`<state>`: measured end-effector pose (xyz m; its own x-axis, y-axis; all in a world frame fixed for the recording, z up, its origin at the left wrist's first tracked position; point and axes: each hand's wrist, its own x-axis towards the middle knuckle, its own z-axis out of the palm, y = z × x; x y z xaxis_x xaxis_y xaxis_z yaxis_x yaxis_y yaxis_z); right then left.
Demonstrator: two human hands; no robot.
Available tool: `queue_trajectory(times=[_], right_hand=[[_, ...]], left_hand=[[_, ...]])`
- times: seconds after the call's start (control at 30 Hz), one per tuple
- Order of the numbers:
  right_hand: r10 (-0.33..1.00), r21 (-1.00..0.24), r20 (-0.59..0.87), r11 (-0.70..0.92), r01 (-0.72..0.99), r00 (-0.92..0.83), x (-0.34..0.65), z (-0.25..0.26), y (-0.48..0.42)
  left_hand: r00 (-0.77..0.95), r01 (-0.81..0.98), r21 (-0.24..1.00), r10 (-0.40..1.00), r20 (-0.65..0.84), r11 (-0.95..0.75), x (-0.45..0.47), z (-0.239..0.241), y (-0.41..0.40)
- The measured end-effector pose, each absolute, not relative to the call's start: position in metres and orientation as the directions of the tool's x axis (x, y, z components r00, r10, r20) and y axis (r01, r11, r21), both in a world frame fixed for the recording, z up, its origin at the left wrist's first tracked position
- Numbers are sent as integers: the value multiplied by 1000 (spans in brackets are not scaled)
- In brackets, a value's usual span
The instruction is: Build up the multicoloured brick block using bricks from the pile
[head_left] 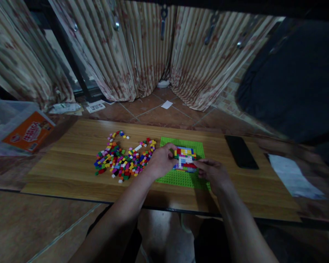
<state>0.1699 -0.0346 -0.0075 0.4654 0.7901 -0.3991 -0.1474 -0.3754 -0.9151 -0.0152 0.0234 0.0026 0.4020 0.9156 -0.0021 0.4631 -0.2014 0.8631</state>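
A green baseplate lies on the wooden table. On it stands a small build of coloured bricks in red, yellow, blue and white. My left hand rests at the build's left edge, fingers curled and pinched against it. My right hand is at the build's lower right corner, fingertips pressed together on the bricks there. What either pinch holds is too small to make out. A loose pile of small coloured bricks is spread on the table just left of my left hand.
A black phone lies flat right of the baseplate. A white paper sits at the table's right end. A clear plastic bin with an orange box stands off the left end. Curtains hang behind; tiled floor lies beyond the table.
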Motion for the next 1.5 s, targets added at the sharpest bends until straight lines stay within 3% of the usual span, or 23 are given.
queue_trajectory(times=[0.27,0.63,0.83,0.93,1.03,1.17,1.3,1.5], right_hand=[[814,-920,-392,-346,-184,430,172,-4,-37],[838,-949,-214,-301,98,502,168,-17,-38],[834,-928,-209,-334,167,511,168,-18,-40],[838,-930,-191,-320,178,511,169,-18,-43],[834,-945,-134,-271,185,535,171,-17,-45],[821,-956,-108,-239,167,560,171,-18,-45],[831,-964,-104,-220,151,547,168,-18,-44],[831,-960,-93,-221,171,549,167,-21,-42]], left_hand=[[420,421,890,907,-17,-178,-18,1,22],[413,451,870,911,-6,-199,-16,1,22],[415,461,856,909,23,-232,-20,3,20],[330,486,841,941,76,-239,-40,7,29],[158,604,774,980,118,-191,-72,12,43],[14,840,538,995,100,-66,-107,15,56],[41,917,394,997,71,-66,-113,13,56],[48,935,351,999,1,-45,-103,13,53]])
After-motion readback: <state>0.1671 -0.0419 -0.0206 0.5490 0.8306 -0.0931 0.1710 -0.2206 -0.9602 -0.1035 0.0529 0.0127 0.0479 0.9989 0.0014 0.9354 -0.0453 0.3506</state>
